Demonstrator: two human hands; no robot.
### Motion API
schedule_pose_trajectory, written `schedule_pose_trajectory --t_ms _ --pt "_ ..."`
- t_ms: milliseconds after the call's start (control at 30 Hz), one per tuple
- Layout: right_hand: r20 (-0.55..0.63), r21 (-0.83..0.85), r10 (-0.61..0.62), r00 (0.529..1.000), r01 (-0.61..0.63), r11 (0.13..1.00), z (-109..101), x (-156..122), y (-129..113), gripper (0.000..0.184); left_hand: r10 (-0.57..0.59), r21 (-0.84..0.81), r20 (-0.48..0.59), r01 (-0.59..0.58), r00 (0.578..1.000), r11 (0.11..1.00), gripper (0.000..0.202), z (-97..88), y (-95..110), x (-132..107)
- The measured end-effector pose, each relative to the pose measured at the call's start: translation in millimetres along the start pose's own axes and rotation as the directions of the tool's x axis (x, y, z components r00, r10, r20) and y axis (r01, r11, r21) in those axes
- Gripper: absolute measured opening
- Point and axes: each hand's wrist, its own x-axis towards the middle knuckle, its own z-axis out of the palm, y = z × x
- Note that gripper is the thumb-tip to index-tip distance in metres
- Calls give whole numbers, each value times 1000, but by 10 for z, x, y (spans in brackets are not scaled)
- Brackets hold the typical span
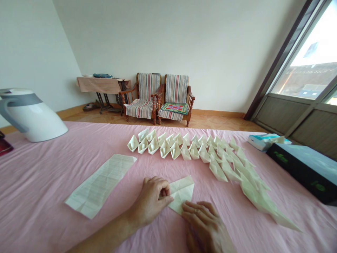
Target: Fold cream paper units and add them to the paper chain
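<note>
On the pink tablecloth, near the front edge, lies a partly folded cream paper sheet, creased into a pointed shape. Left hand pinches its left edge, fingers curled tight on the fold; right hand lies flat with fingers spread loose, fingertips pressing the sheet's lower corner, gripping nothing. Just left of the hands, apart from them, a lined paper sheet lies flat and creased. Behind the work, a double row of folded paper boats runs across the table, then bends down the right side toward the front, ending near the right hand but not touching it. Far right: a black box and a blue-white tissue pack behind it. Far left: a white electric kettle, with a dark red item at the edge, cut off. Beyond the table, two wooden armchairs with striped covers stand by the wall, a covered side table to their left, a window at right.
</note>
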Motion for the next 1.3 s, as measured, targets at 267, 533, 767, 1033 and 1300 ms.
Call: schedule_pose_trajectory --t_ms 267,533,767,1033,1300 --pt "74 -61 11 997 -6 998 -107 37 12 36 30 0 -9 -30 1000 1000 17 15 5 -29" --pt "102 -24 27 994 -25 999 -131 29 16 35 44 22 -11 -44 999 999 17 11 8 -26" --pt "52 85 156 986 -160 983 -94 26 -28 32 56 39 -5 -56 998 998 16 12 12 -21" --pt "29 67 156 987 -158 985 -81 23 -31 36 59 33 0 -59 998 998 17 14 11 -20" --pt "48 -151 -69 996 75 986 -66 -26 34 46 59 30 -6 -59 998 998 17 10 15 -17"
